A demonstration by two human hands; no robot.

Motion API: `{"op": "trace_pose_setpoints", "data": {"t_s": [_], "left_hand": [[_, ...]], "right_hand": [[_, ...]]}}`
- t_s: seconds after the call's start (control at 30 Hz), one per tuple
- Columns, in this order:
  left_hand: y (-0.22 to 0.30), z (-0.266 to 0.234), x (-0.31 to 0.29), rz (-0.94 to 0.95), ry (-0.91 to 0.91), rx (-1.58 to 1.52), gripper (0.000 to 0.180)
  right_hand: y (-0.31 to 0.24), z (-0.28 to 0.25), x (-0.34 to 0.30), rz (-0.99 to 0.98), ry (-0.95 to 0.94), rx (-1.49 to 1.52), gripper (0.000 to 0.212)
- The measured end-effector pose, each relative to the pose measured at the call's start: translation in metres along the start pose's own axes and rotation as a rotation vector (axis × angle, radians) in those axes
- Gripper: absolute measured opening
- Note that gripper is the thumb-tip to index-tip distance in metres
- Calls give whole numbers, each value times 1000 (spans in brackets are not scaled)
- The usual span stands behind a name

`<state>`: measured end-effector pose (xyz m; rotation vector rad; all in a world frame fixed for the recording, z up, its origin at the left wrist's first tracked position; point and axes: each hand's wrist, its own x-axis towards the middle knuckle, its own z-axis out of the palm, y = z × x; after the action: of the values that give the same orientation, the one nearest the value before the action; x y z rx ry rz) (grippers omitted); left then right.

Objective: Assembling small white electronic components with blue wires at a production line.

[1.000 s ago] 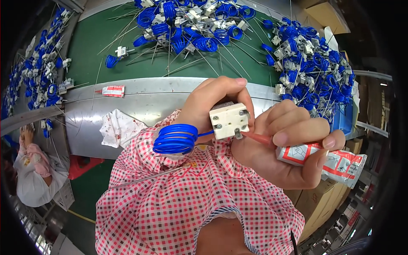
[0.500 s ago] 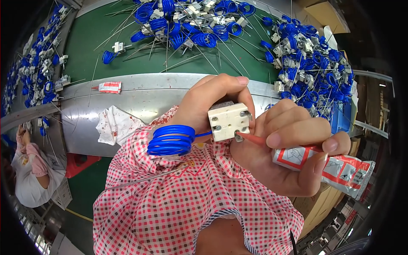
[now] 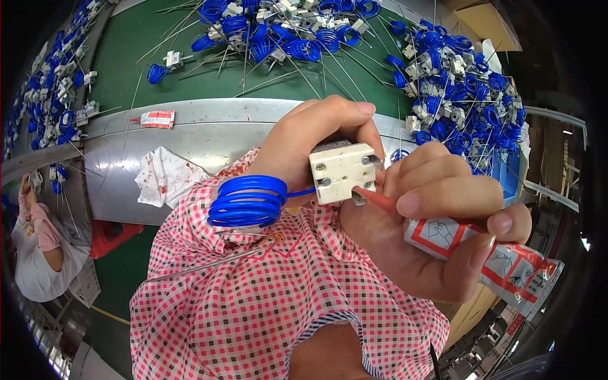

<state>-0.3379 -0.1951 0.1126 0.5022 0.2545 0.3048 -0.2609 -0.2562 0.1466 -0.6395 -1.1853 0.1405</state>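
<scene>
My left hand [image 3: 310, 136] is closed round a thermostat [image 3: 335, 170], its cream block-shaped body facing me with several screw terminals. From it a blue coiled capillary tube [image 3: 248, 201] hangs beside my left wrist, with a thin metal rod [image 3: 209, 266] reaching down across my checked clothing. My right hand [image 3: 453, 196] grips a squeezed red-and-white glue tube [image 3: 516, 272]. The tube's red tapered nozzle [image 3: 380, 200] points left, its tip at the block's lower edge, close to a terminal. Whether anything flows out is too small to tell.
Thermostats with blue coils are heaped on the green bench surface [image 3: 126, 76], to the right [image 3: 456, 88] and at far left. Another glue tube [image 3: 157, 119] and a stained white cloth [image 3: 166, 177] lie on the metal edge. A co-worker [image 3: 47, 259] sits at lower left near a red stool [image 3: 114, 237].
The bench and its contents have shifted slightly left and up in the picture. The nozzle tip stays at the block's lower edge, and both hands keep their grips.
</scene>
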Motion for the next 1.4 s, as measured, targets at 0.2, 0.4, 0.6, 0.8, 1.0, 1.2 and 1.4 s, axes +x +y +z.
{"op": "trace_pose_setpoints", "data": {"t_s": [0.2,0.4,0.6,0.8,1.0,1.2,1.4], "left_hand": [[-1,-2,1,-19,-41,-66,40],[-1,0,3,-24,-47,-75,41],[0,-4,4,11,-68,-81,41],[5,-3,2,-14,-37,-32,42],[9,-1,-1,-28,56,68,39],[11,5,-4,18,117,115,39],[14,0,-7,-18,121,75,39]], "right_hand": [[2,8,-5,-49,131,-50,25],[0,-2,-2,-108,134,-72,26],[-6,-20,-2,-38,-187,-177,27],[-5,-18,5,33,-212,-83,28],[3,-22,10,141,-305,113,29],[-1,-16,10,219,-201,141,29],[7,-9,10,202,-231,186,28]]}}
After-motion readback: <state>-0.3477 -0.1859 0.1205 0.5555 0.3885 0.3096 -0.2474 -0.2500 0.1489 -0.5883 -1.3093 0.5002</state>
